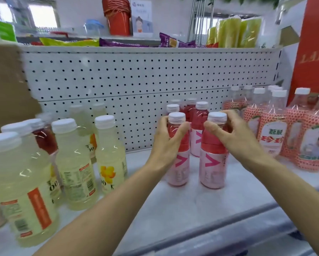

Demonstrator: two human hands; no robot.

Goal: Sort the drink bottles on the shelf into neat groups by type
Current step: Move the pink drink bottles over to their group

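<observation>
Two pink drink bottles with white caps stand upright at the middle of the white shelf [173, 209]. My left hand [167, 143] grips the neck of the left pink bottle [179, 170]. My right hand [232, 135] grips the neck of the right pink bottle [213, 169]. Several more pink bottles [201, 130] stand behind them. Pale yellow bottles [75, 163] crowd the left side, and one red bottle [44, 139] stands among them. Lychee bottles with red dotted labels [273, 132] fill the right side.
A white pegboard wall [136, 80] backs the shelf. A red carton [313, 52] stands at the far right, brown cardboard [5, 85] at the far left. The upper shelf holds snack packets [118, 42] and red pots [118, 17].
</observation>
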